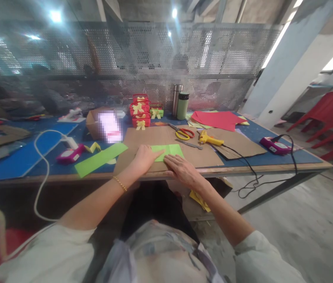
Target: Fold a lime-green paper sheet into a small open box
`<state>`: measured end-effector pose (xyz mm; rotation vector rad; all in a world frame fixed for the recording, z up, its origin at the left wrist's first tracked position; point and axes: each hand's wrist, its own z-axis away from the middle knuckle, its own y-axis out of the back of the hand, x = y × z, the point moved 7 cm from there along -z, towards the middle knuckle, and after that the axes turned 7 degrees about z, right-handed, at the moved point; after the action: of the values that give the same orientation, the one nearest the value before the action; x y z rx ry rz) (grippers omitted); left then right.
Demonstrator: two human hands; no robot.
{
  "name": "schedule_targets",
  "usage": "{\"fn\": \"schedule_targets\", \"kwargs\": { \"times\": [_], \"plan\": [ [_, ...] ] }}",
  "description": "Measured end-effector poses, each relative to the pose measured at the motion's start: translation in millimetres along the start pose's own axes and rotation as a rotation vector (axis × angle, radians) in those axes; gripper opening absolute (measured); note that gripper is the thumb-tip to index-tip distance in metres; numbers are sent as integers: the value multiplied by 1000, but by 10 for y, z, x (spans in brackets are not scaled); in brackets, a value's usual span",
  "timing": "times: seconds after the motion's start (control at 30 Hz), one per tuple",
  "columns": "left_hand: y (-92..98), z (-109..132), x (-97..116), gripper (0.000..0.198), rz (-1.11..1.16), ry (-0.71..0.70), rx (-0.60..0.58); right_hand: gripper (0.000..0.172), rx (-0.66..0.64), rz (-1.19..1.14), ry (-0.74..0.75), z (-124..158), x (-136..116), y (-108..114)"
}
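Left hand (144, 158): on green paper (172, 149), grip unclear | right hand (182, 168): laid flat, apparently steadying it | cardboard (154, 134): beneath, likely shielding bench (304, 157)

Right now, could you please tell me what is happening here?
The person's left hand rests on the left end of a piece of green paper, the right hand on its near edge. The paper lies on a cardboard sheet. Scissors and a yellow glue gun lie beyond, toward the right; a green strip lies left.
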<state>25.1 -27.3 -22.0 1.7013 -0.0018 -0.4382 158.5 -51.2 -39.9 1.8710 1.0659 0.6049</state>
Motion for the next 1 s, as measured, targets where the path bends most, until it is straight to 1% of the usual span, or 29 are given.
{"fn": "schedule_targets", "kwargs": {
  "times": [0.2, 0.37, 0.53, 0.67, 0.77, 0.87, 0.93, 0.97, 1.0],
  "plan": [
    [65, -4, 21, 65, 45, 3, -24, 40, 39, 16, -77, 209, 155, 31],
    [15, -32, 19, 65, 2, 0, -65, 36, 57, 41, -134, 350, 269, 96],
    [-4, -47, 0, 70, 34, 19, -59, 34, 49, 81, -157, 479, 369, 144],
    [-18, -51, -11, 73, 6, 31, -92, 33, 81, 132, -167, 558, 420, 175],
    [-28, -53, -1, 72, -44, 13, -95, 29, 101, 131, -158, 537, 430, 243],
    [-39, -54, 0, 73, -38, 7, -79, 31, 217, 88, -208, 425, 480, 421],
    [-41, -55, -7, 74, -5, 13, -70, 31, 297, -1, -252, 286, 523, 523],
    [-40, -54, -8, 74, 8, 11, -69, 31, 306, -80, -268, 191, 544, 535],
    [-41, -53, -9, 73, 15, 9, -74, 31, 279, -163, -296, 83, 571, 508]
  ]
}}
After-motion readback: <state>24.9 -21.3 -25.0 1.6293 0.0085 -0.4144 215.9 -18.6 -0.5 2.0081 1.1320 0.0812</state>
